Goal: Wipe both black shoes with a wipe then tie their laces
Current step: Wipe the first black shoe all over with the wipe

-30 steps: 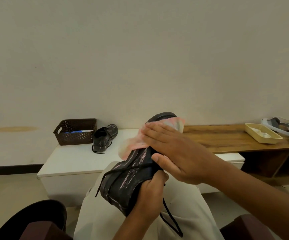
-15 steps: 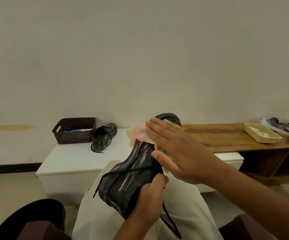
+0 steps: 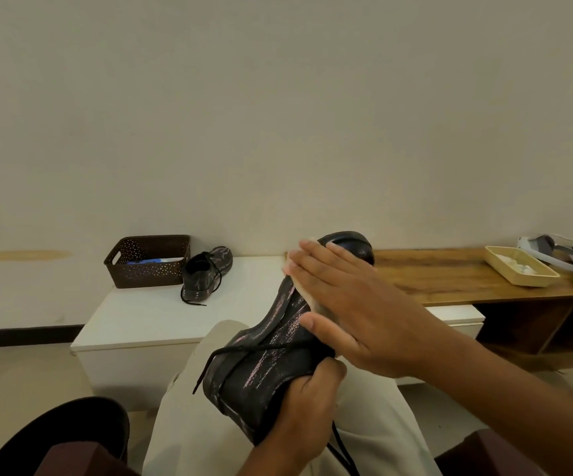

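I hold a black shoe (image 3: 264,365) with pinkish streaks over my lap, toe pointing up and away. My left hand (image 3: 307,407) grips its heel end from below. With fingers straight, my right hand (image 3: 350,310) lies flat on the shoe's upper and presses a pale wipe (image 3: 307,297) against it; only a sliver of the wipe shows under the palm. A loose black lace (image 3: 264,348) crosses the shoe and another end hangs below it. The second black shoe (image 3: 206,273) stands on the white cabinet (image 3: 140,321), laces untied.
A dark brown perforated basket (image 3: 147,261) with blue and white items sits left of the second shoe. A wooden bench top (image 3: 450,274) runs right, carrying a yellow tray (image 3: 518,266) and a white headset (image 3: 559,255). My light trousers (image 3: 188,434) fill the foreground.
My right hand has slid the wipe up along the shoe toward the toe, and the wipe that stuck out pink above the fingers is now almost hidden under the palm.
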The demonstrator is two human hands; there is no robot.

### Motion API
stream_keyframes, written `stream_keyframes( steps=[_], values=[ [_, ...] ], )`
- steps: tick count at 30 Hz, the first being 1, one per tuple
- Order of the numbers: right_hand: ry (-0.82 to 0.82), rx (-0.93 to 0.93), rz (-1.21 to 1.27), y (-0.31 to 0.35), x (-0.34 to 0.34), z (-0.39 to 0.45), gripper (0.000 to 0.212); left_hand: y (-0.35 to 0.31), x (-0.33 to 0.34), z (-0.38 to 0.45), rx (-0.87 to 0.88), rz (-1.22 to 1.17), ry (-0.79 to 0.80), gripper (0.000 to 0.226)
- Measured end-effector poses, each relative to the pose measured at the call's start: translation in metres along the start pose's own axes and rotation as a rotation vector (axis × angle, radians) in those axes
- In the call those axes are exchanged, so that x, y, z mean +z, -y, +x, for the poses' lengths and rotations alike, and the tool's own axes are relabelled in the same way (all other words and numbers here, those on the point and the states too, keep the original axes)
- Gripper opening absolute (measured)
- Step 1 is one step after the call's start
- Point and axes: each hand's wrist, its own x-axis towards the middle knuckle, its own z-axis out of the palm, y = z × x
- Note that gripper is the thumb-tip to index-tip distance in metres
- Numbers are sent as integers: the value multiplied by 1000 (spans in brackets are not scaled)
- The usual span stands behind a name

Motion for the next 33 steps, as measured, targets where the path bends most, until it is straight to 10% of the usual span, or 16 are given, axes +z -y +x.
stream_keyframes(
  steps=[7,13,33],
  values=[
    [-87,127,-14,-20,-5,-13,72,0,8,-5,-109,111,35,18],
    [23,-81,-21,0,-9,-9,68,-11,0,5,212,125,74,34],
    [-18,-26,-9,-26,-21,-22,60,-4,4,-2,56,376,42,21]
  ],
)
